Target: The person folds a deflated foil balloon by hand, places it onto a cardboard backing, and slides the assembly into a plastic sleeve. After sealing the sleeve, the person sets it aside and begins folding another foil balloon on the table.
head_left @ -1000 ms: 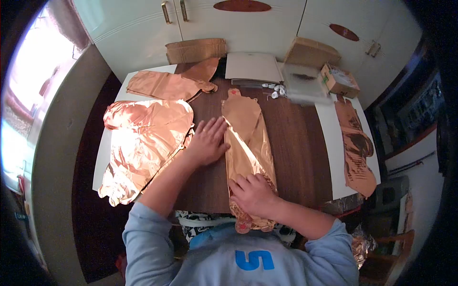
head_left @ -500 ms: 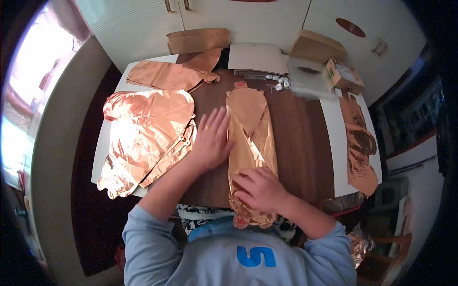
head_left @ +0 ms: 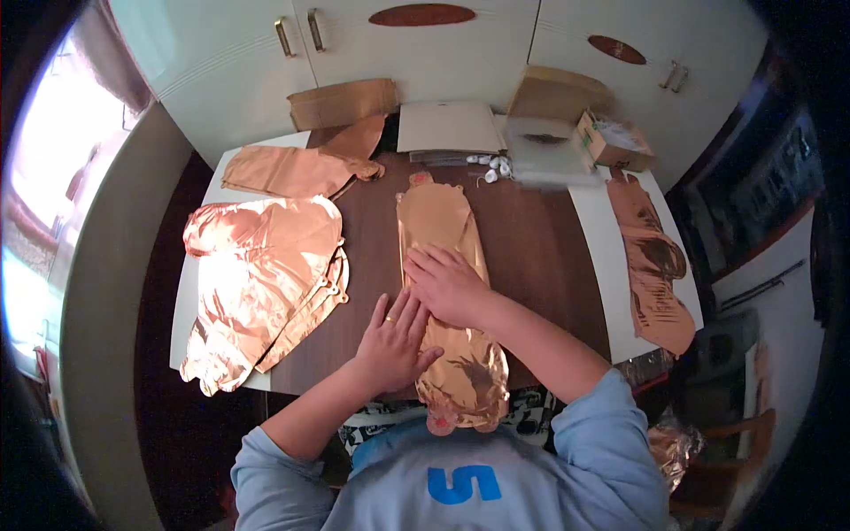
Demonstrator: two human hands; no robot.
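At the centre of the frame, a copper-coloured foil piece [head_left: 460, 354] lies on the counter [head_left: 544, 274]. The right hand [head_left: 447, 288] rests flat on it, fingers outstretched; the left hand [head_left: 394, 343], fingers also straight, overlaps its left edge, apparently touching.

Blue number 5 [head_left: 465, 484] on the shirt [head_left: 540, 487]

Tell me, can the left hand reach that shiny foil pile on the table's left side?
Probably yes: the left hand appears to grip nothing, and only brown tabletop lies between it and the shiny foil pile.
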